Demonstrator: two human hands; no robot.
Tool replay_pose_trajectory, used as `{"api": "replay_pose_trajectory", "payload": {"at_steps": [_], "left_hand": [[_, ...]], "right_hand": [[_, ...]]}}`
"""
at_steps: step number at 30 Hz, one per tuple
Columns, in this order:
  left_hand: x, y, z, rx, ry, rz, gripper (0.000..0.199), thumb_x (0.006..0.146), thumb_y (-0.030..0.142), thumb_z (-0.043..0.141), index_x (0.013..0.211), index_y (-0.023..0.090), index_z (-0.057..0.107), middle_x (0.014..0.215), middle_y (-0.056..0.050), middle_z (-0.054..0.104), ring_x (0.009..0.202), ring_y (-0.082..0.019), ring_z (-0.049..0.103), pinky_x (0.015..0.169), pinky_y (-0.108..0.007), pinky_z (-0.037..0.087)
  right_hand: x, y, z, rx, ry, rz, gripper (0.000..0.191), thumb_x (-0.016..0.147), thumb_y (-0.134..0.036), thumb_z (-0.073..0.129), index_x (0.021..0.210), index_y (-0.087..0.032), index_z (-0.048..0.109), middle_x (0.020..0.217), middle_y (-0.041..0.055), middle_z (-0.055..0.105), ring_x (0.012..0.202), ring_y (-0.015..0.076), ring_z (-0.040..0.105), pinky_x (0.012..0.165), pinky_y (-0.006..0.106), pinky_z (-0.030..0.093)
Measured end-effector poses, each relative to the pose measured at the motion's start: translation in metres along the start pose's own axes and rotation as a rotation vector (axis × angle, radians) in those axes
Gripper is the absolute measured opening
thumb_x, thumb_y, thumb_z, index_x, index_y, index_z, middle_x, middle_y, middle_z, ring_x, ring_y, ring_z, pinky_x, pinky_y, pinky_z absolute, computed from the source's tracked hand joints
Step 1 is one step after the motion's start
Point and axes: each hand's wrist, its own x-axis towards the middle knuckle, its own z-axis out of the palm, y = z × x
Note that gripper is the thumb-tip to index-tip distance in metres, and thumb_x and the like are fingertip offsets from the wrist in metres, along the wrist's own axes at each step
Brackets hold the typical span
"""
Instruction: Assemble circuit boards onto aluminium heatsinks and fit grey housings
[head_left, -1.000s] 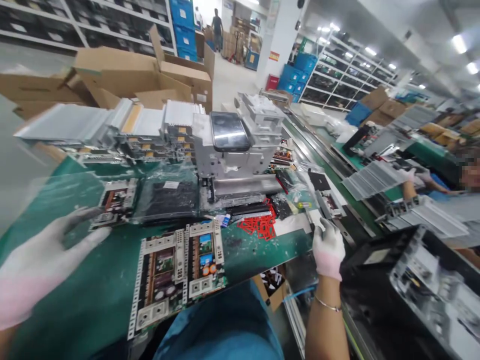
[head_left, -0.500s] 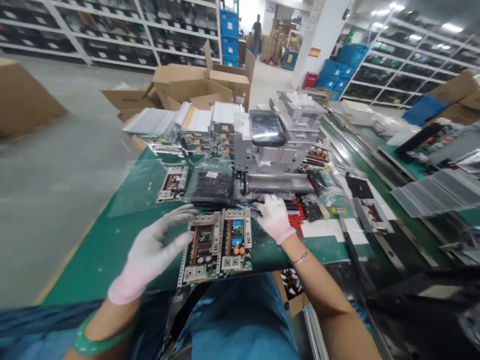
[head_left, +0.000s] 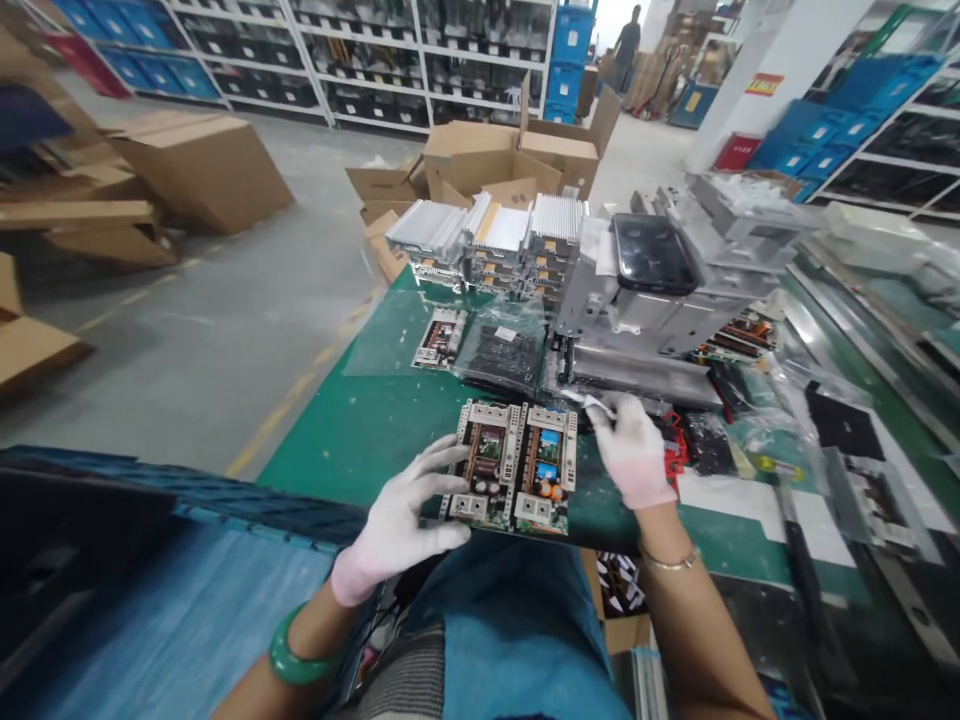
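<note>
My left hand [head_left: 409,510], in a white glove, is spread with its fingertips at the left edge of a circuit board [head_left: 489,465]. Beside that board lies a second one [head_left: 546,468] with blue parts, close to the table's front edge. To the right of both, my gloved right hand [head_left: 628,440] has its fingers pinched on a thin white item [head_left: 581,399], too small to name. Behind the boards are a black stack in a clear bag [head_left: 501,355] and a smaller board [head_left: 440,338].
Finned metal parts [head_left: 499,228] are stacked at the back of the green table [head_left: 360,420]. Grey metal housings [head_left: 667,320] carry a black device [head_left: 654,254]. A black-handled tool [head_left: 806,560] lies at the right. Open cartons [head_left: 480,150] and a distant person [head_left: 627,48] are beyond.
The view has turned left, so the scene sits further right. My left hand has come down to the left board's lower edge. The white item now shows clearly at my right fingertips.
</note>
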Motion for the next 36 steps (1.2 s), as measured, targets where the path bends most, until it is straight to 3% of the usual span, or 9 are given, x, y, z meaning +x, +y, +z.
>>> {"api": "replay_pose_trajectory", "payload": {"at_steps": [5, 11, 15, 20, 24, 30, 36], "left_hand": [[0.001, 0.005, 0.007, -0.025, 0.038, 0.017, 0.024, 0.085, 0.041, 0.068, 0.100, 0.023, 0.068, 0.117, -0.010, 0.066, 0.128, -0.030, 0.051, 0.102, -0.049, 0.050], [0.002, 0.005, 0.004, -0.098, 0.138, 0.081, 0.026, 0.088, 0.044, 0.064, 0.099, 0.020, 0.066, 0.100, -0.009, 0.068, 0.118, -0.027, 0.059, 0.098, -0.046, 0.054], [0.002, 0.001, -0.002, 0.016, 0.253, 0.158, 0.023, 0.090, 0.042, 0.061, 0.097, 0.020, 0.064, 0.094, -0.006, 0.066, 0.116, -0.025, 0.060, 0.097, -0.045, 0.054], [-0.001, -0.008, -0.008, 0.380, 0.368, 0.367, 0.021, 0.093, 0.040, 0.057, 0.092, 0.022, 0.067, 0.081, -0.003, 0.066, 0.105, -0.022, 0.064, 0.094, -0.043, 0.055], [-0.004, -0.014, -0.016, 0.620, 0.417, 0.454, 0.020, 0.094, 0.035, 0.055, 0.085, 0.026, 0.070, 0.072, 0.000, 0.069, 0.093, -0.020, 0.064, 0.094, -0.041, 0.052], [0.000, -0.015, -0.024, 0.659, 0.387, 0.501, 0.019, 0.094, 0.029, 0.053, 0.088, 0.024, 0.070, 0.073, -0.002, 0.070, 0.093, -0.020, 0.065, 0.085, -0.036, 0.056], [0.010, -0.010, -0.020, 0.594, 0.425, 0.431, 0.025, 0.096, 0.039, 0.051, 0.087, 0.023, 0.069, 0.075, -0.003, 0.069, 0.095, -0.021, 0.067, 0.081, -0.037, 0.058]], "right_hand": [[-0.025, 0.006, -0.021, 0.297, 0.107, 0.268, 0.038, 0.084, -0.053, 0.051, 0.100, -0.020, 0.060, 0.087, 0.0066, 0.067, 0.077, 0.0231, 0.061, 0.068, 0.032, 0.043], [-0.060, 0.016, -0.024, 0.470, 0.214, 0.350, 0.042, 0.076, -0.055, 0.058, 0.097, -0.018, 0.061, 0.086, 0.0071, 0.068, 0.080, 0.0236, 0.061, 0.075, 0.037, 0.045], [-0.074, 0.020, -0.021, 0.558, 0.238, 0.460, 0.045, 0.070, -0.057, 0.062, 0.090, -0.017, 0.062, 0.074, 0.0051, 0.067, 0.072, 0.0230, 0.060, 0.071, 0.037, 0.045], [-0.081, 0.020, -0.015, 0.576, 0.224, 0.561, 0.048, 0.063, -0.060, 0.063, 0.086, -0.018, 0.062, 0.076, 0.0056, 0.068, 0.074, 0.0250, 0.061, 0.071, 0.037, 0.045], [-0.084, 0.029, -0.008, 0.545, 0.164, 0.651, 0.054, 0.057, -0.065, 0.064, 0.085, -0.019, 0.063, 0.075, 0.0060, 0.069, 0.076, 0.0280, 0.062, 0.071, 0.038, 0.045], [-0.085, 0.046, 0.012, 0.580, 0.143, 0.671, 0.061, 0.055, -0.069, 0.065, 0.089, -0.020, 0.063, 0.077, 0.0058, 0.070, 0.081, 0.0303, 0.064, 0.074, 0.039, 0.047], [-0.091, 0.053, 0.022, 0.574, 0.075, 0.701, 0.064, 0.055, -0.071, 0.066, 0.092, -0.019, 0.064, 0.079, 0.0062, 0.071, 0.082, 0.0306, 0.065, 0.075, 0.039, 0.046]]}}
